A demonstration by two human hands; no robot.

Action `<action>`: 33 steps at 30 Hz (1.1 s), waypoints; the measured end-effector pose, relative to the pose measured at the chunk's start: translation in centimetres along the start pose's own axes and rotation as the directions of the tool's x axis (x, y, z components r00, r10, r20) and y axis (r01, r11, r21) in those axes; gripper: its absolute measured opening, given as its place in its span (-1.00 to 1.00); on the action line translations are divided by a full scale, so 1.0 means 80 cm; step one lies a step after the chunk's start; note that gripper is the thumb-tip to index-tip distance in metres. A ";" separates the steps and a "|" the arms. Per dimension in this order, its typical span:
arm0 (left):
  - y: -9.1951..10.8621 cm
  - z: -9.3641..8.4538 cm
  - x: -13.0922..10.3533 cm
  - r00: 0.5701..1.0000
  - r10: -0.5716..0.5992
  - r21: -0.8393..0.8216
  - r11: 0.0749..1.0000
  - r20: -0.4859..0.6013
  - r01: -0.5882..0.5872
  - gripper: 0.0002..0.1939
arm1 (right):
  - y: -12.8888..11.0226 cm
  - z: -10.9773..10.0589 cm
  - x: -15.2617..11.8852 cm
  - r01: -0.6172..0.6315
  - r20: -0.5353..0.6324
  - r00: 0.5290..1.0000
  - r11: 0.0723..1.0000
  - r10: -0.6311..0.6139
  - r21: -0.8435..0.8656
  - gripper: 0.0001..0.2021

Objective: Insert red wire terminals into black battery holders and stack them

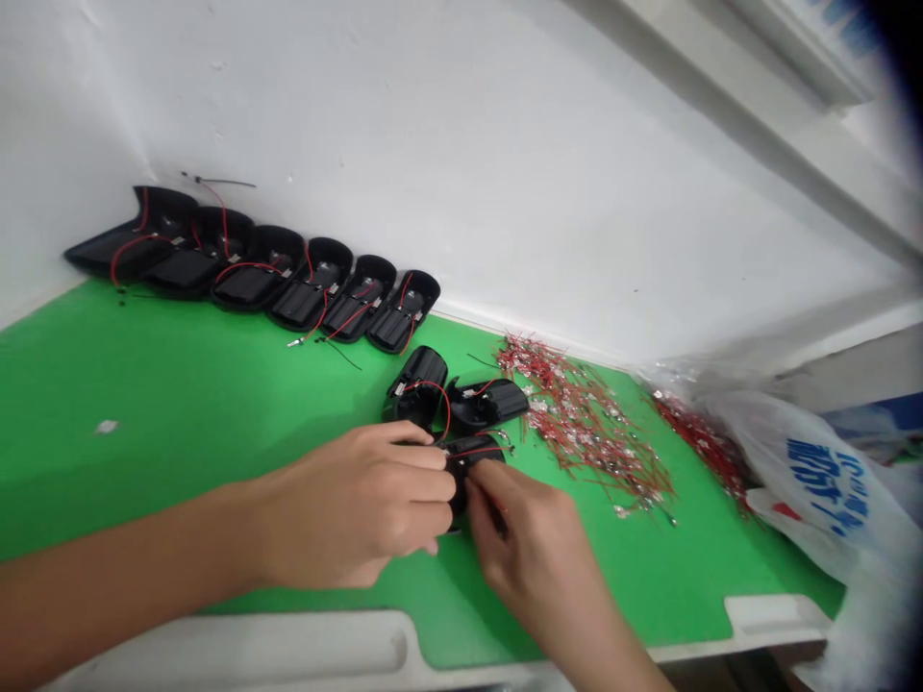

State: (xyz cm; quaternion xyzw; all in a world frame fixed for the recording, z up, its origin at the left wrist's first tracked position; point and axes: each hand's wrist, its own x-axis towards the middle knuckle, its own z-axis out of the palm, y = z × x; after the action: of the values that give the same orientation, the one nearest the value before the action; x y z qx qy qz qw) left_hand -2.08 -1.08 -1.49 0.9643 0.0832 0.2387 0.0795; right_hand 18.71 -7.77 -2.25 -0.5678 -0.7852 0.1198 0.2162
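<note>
My left hand (361, 505) grips a black plastic housing (467, 456) with a red wire across it, low over the green mat (180, 404). Pressed against the housing's near side, my right hand (526, 538) pinches something small and dark; what it is cannot be made out. Just beyond stand two more black housings (418, 384) (486, 402) with red wires. A row of several wired black housings (252, 274) leans against the white wall at the back left.
A heap of short red wires (591, 423) lies on the mat to the right. A white plastic bag (814, 481) with blue print holds more red wires at the far right. A white table edge (303, 649) runs along the front.
</note>
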 end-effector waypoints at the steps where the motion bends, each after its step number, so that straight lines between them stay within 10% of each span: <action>1: 0.000 0.001 0.000 1.000 -0.005 -0.003 1.000 -0.009 0.005 -0.75 | -0.001 0.002 -0.002 0.005 -0.016 1.000 1.000 -0.005 -0.013 -0.75; 14: -0.006 0.002 -0.003 1.000 0.020 -0.022 1.000 0.011 -0.020 -0.78 | 0.000 -0.013 0.008 -0.120 0.094 0.990 0.984 0.108 0.129 -0.77; 21: -0.008 0.004 -0.004 1.000 0.016 0.006 1.000 -0.003 -0.016 -0.77 | 0.014 0.019 -0.018 -0.103 -0.221 0.960 0.951 0.171 0.291 -0.97; 33: -0.008 0.003 -0.003 1.000 0.017 0.009 1.000 0.004 -0.017 -0.78 | 0.008 0.033 -0.022 -0.014 -0.388 0.915 0.968 0.113 0.249 -0.87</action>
State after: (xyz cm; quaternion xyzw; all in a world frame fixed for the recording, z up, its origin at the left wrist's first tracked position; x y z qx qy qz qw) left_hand -2.27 -0.55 -1.95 0.9658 0.0758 0.2370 0.0733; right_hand 18.42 -9.07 -5.18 -0.5751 -0.6850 0.1029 0.4353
